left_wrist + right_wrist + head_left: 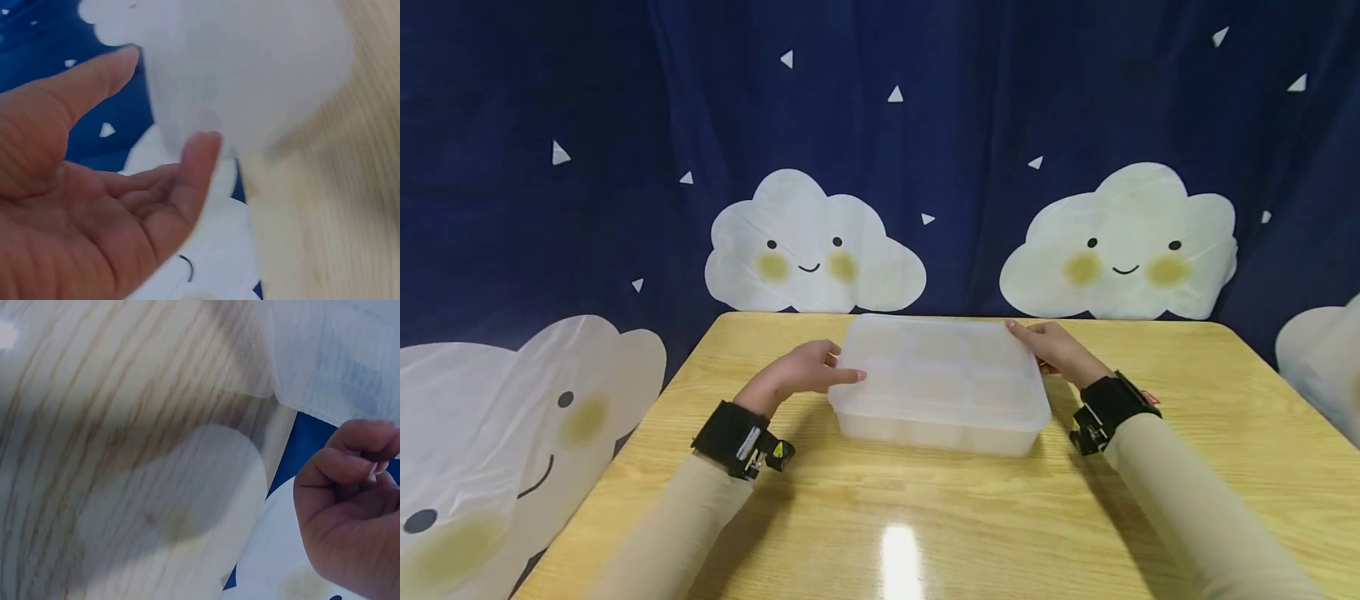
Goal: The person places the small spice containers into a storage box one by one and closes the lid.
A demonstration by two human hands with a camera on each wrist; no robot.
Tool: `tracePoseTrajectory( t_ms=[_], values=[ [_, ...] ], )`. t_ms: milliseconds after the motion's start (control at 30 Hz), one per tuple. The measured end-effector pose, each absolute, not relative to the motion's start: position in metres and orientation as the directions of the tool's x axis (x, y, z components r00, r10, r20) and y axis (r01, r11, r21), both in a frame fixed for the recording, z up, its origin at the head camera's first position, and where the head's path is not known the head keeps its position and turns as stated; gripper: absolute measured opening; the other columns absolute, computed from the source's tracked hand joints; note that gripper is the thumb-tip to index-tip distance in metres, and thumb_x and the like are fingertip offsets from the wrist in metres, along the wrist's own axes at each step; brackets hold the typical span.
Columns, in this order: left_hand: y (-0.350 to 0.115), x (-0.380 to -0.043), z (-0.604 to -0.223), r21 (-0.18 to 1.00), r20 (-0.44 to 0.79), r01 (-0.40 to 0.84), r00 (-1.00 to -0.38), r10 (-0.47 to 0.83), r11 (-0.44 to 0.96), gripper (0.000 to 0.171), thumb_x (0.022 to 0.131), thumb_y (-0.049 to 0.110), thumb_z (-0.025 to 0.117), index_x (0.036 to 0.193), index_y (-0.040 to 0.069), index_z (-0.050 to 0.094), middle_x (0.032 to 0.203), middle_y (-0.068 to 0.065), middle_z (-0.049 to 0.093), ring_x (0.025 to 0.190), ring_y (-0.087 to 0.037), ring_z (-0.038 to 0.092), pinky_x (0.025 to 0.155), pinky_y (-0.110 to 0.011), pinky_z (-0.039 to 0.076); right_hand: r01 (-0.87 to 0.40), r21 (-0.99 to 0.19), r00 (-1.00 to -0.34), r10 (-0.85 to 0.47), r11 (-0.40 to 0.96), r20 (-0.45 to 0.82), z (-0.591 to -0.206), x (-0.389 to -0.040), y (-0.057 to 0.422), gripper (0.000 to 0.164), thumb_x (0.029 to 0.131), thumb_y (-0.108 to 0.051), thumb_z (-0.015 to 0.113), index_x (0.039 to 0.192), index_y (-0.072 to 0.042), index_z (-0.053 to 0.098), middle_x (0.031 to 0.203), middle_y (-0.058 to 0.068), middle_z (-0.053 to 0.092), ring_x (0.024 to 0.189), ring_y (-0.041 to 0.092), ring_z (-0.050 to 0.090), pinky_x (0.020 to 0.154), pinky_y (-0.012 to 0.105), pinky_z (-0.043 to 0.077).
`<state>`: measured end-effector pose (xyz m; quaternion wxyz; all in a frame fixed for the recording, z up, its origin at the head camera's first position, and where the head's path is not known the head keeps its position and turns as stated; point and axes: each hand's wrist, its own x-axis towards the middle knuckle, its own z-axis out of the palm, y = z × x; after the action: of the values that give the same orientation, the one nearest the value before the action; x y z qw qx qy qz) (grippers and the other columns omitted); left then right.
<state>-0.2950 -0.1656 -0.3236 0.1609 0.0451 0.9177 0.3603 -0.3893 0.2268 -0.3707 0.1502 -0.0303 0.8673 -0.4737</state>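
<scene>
A translucent white plastic box (936, 379) with a lid and several compartments showing through lies near the table's far edge. My left hand (801, 371) is at its left side. The thumb reaches over the lid's edge, and the other fingers are loosely bent with a gap to the thumb. In the left wrist view, this hand (119, 206) is beside the box (250, 69). My right hand (1060, 350) holds the box's far right corner, thumb on the lid and fingers curled below the rim. The right wrist view shows those curled fingers (340, 465) at the box edge (337, 369).
A wooden table (850, 517) lies under the box, with a bright light reflection at the front. Behind it hangs a dark blue curtain (962, 125) with smiling clouds and white triangles. Both wrists wear black straps with small cameras.
</scene>
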Motion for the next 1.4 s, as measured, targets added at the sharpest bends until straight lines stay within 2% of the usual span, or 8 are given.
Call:
tracePoseTrajectory(
  t_ms=[267, 433, 600, 733, 867, 1133, 1267, 1400],
  values=[
    [-0.164, -0.354, -0.33, 0.744, -0.232, -0.021, -0.945, 0.229, 0.668, 0.061, 0.105, 0.022, 0.057, 0.152, -0.008, 0.034, 0.152, -0.028, 0.041, 0.135, -0.038, 0.05, 0.099, -0.041, 0.053, 0.113, -0.839, -0.953, -0.18, 0.533, -0.243, -0.369, -0.388, 0.227, 0.051, 0.102, -0.057, 0.049, 0.084, -0.01, 0.06, 0.054, -0.007, 0.04, 0.051, 0.01, 0.042, 0.051, 0.026, 0.037],
    [-0.162, -0.385, -0.332, 0.658, -0.174, 0.09, -0.948, 0.267, 0.748, 0.041, 0.109, 0.017, 0.048, 0.14, -0.008, 0.053, 0.136, -0.025, 0.058, 0.122, -0.034, 0.06, 0.093, -0.039, 0.056, 0.097, -0.853, -0.955, -0.193, 0.512, -0.225, -0.371, -0.386, 0.228, 0.05, 0.104, -0.054, 0.05, 0.078, -0.011, 0.056, 0.054, -0.007, 0.038, 0.05, 0.01, 0.04, 0.052, 0.027, 0.036],
    [-0.162, -0.396, -0.327, 0.604, -0.137, 0.122, -0.958, 0.254, 0.788, 0.031, 0.107, 0.015, 0.051, 0.12, -0.007, 0.069, 0.112, -0.019, 0.069, 0.101, -0.028, 0.068, 0.088, -0.036, 0.058, 0.079, -0.864, -0.952, -0.219, 0.497, -0.214, -0.373, -0.384, 0.226, 0.05, 0.104, -0.052, 0.049, 0.074, -0.012, 0.051, 0.054, -0.007, 0.036, 0.049, 0.009, 0.038, 0.051, 0.026, 0.035],
    [-0.159, -0.404, -0.327, 0.579, -0.143, 0.112, -0.961, 0.236, 0.807, 0.03, 0.106, 0.018, 0.055, 0.104, -0.006, 0.073, 0.095, -0.012, 0.068, 0.087, -0.021, 0.065, 0.085, -0.033, 0.059, 0.09, -0.857, -0.955, -0.201, 0.507, -0.219, -0.373, -0.386, 0.228, 0.052, 0.104, -0.054, 0.049, 0.076, -0.011, 0.053, 0.054, -0.007, 0.038, 0.049, 0.009, 0.039, 0.05, 0.025, 0.035],
    [-0.158, -0.413, -0.328, 0.591, -0.192, 0.062, -0.958, 0.214, 0.804, 0.031, 0.106, 0.021, 0.056, 0.099, -0.004, 0.073, 0.086, -0.007, 0.063, 0.081, -0.016, 0.06, 0.085, -0.032, 0.058, 0.122, -0.836, -0.955, -0.166, 0.535, -0.245, -0.371, -0.387, 0.228, 0.053, 0.102, -0.058, 0.049, 0.08, -0.01, 0.056, 0.055, -0.006, 0.04, 0.05, 0.01, 0.043, 0.051, 0.026, 0.037],
    [-0.154, -0.431, -0.333, 0.529, -0.29, 0.024, -0.934, 0.208, 0.848, 0.03, 0.106, 0.02, 0.055, 0.112, -0.005, 0.071, 0.103, -0.014, 0.068, 0.09, -0.021, 0.066, 0.086, -0.034, 0.058, 0.103, -0.852, -0.954, -0.191, 0.513, -0.23, -0.371, -0.387, 0.227, 0.052, 0.103, -0.054, 0.049, 0.072, -0.013, 0.048, 0.053, -0.007, 0.036, 0.05, 0.01, 0.041, 0.052, 0.027, 0.038],
    [-0.157, -0.438, -0.338, 0.522, -0.314, 0.056, -0.915, 0.253, 0.851, 0.031, 0.107, 0.022, 0.053, 0.106, -0.004, 0.07, 0.1, -0.013, 0.067, 0.086, -0.019, 0.065, 0.083, -0.03, 0.058, 0.105, -0.839, -0.956, -0.179, 0.535, -0.234, -0.37, -0.387, 0.226, 0.052, 0.103, -0.056, 0.049, 0.076, -0.012, 0.053, 0.055, -0.007, 0.039, 0.051, 0.01, 0.042, 0.052, 0.027, 0.038],
    [-0.153, -0.421, -0.33, 0.517, -0.329, 0.04, -0.913, 0.241, 0.855, 0.032, 0.109, 0.021, 0.047, 0.104, -0.004, 0.066, 0.092, -0.009, 0.059, 0.081, -0.017, 0.057, 0.083, -0.029, 0.051, 0.115, -0.827, -0.957, -0.163, 0.55, -0.242, -0.37, -0.389, 0.226, 0.053, 0.103, -0.057, 0.048, 0.08, -0.011, 0.056, 0.056, -0.007, 0.04, 0.051, 0.01, 0.043, 0.052, 0.027, 0.038]
  ],
)
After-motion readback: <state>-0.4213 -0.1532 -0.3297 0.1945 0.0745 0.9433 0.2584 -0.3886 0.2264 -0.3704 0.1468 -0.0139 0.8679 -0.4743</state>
